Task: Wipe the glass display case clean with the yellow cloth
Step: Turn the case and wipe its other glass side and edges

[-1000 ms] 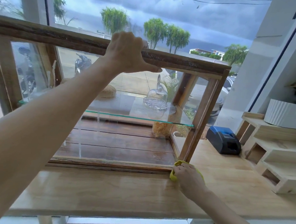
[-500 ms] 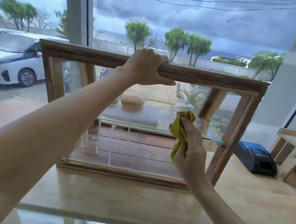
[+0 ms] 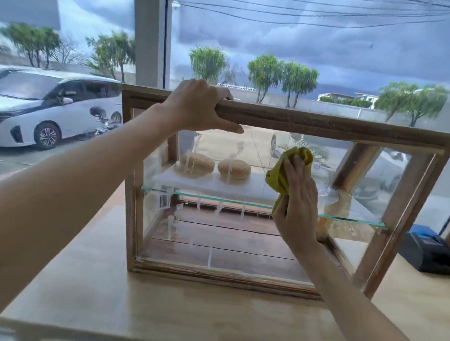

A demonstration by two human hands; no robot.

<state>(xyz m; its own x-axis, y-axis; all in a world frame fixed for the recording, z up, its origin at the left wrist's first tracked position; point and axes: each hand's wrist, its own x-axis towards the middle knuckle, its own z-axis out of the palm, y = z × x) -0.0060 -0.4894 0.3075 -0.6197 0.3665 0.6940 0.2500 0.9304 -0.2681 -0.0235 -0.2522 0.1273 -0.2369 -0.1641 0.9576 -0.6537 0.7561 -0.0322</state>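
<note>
A wood-framed glass display case point(image 3: 313, 123) stands on a pale wooden counter point(image 3: 183, 312). White streaks of cleaner run down its front pane point(image 3: 201, 234). My left hand point(image 3: 199, 105) grips the top rail of the case near its left end. My right hand point(image 3: 295, 201) presses the yellow cloth point(image 3: 284, 174) flat against the front glass, right of centre, level with the inner glass shelf point(image 3: 217, 198). Two round buns point(image 3: 234, 168) lie on that shelf behind the glass.
A black and blue receipt printer point(image 3: 429, 251) sits on the counter just right of the case. A big window with a white pillar point(image 3: 152, 34) is behind, with a white car point(image 3: 46, 106) parked outside. A glass dome inside the case is partly hidden by my right hand.
My right hand lifted the cloth from the counter at the case's lower right corner up onto the front glass. The view swung left and up; my left hand kept its grip on the top rail.
</note>
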